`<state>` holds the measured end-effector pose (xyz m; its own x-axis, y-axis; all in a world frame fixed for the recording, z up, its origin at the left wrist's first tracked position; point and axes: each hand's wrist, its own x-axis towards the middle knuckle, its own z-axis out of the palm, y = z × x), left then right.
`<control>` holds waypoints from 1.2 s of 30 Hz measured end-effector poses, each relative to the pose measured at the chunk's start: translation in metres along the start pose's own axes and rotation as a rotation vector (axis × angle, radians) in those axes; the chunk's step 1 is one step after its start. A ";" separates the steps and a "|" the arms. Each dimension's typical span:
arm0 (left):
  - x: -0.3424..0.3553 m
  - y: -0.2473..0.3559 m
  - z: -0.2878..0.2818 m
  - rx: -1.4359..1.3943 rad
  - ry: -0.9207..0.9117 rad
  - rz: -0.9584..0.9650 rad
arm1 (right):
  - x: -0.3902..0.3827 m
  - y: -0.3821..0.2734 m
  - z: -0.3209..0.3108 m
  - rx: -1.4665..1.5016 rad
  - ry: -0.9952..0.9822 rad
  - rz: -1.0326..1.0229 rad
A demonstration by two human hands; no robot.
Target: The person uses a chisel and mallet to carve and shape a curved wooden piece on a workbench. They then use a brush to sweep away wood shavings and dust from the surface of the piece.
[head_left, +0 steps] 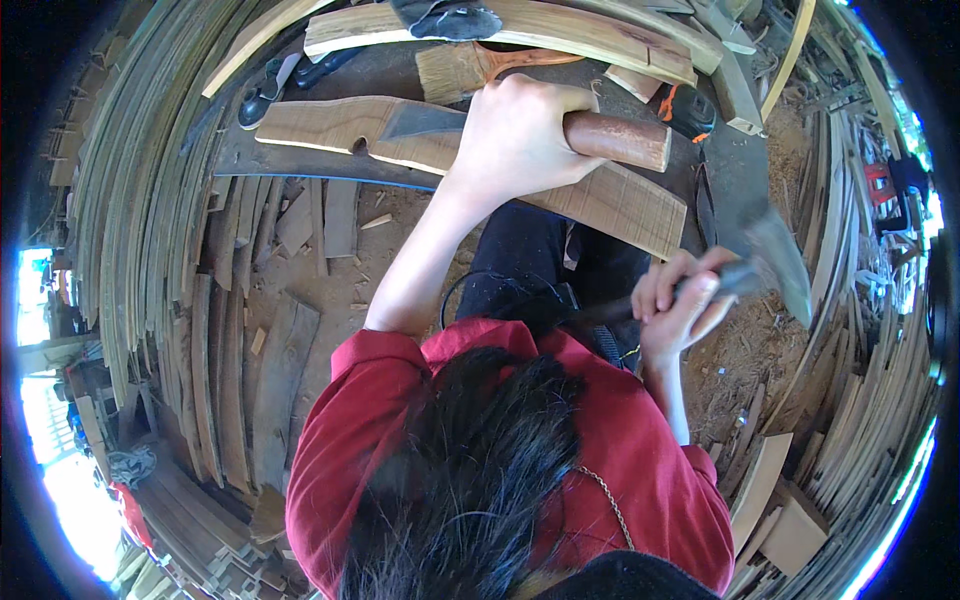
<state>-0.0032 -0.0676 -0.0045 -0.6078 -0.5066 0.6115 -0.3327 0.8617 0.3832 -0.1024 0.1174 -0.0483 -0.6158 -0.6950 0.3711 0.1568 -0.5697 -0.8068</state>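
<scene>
My left hand (522,135) is closed round the thick wooden handle of a chisel (618,139), whose butt sticks out to the right. What seems to be its flat grey blade shows left of the fist, over a long wooden board (310,128) with a small notch in its near edge. Lower right, my right hand (684,298) wraps round the dark grip of a hammer (782,268). Motion smears the hammer's metal head, so its exact shape is unclear. It is apart from the chisel and to its right.
Beyond the board lie a wide paintbrush (452,72), a curved timber (590,40), a dark cloth (445,18) and an orange-and-black tool (687,112). Stacked wood strips (140,190) line the left side, and more planks (858,400) the right. Shavings cover the ground (740,370).
</scene>
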 end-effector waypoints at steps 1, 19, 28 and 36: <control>0.000 -0.003 -0.002 -0.006 -0.013 -0.018 | 0.000 -0.004 0.002 -0.154 -0.067 0.128; -0.013 -0.061 -0.042 -0.003 0.029 -0.032 | 0.009 0.021 0.033 -0.115 -0.139 0.096; -0.018 -0.081 -0.051 0.109 0.033 -0.081 | 0.019 0.022 0.049 -0.636 -0.312 0.256; -0.020 -0.080 -0.057 0.118 -0.026 -0.094 | 0.019 0.033 0.066 -0.406 -0.236 0.298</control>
<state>0.0765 -0.1278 -0.0078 -0.5883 -0.5856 0.5577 -0.4704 0.8088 0.3530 -0.0582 0.0564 -0.0380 -0.3934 -0.9062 0.1553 -0.0414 -0.1513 -0.9876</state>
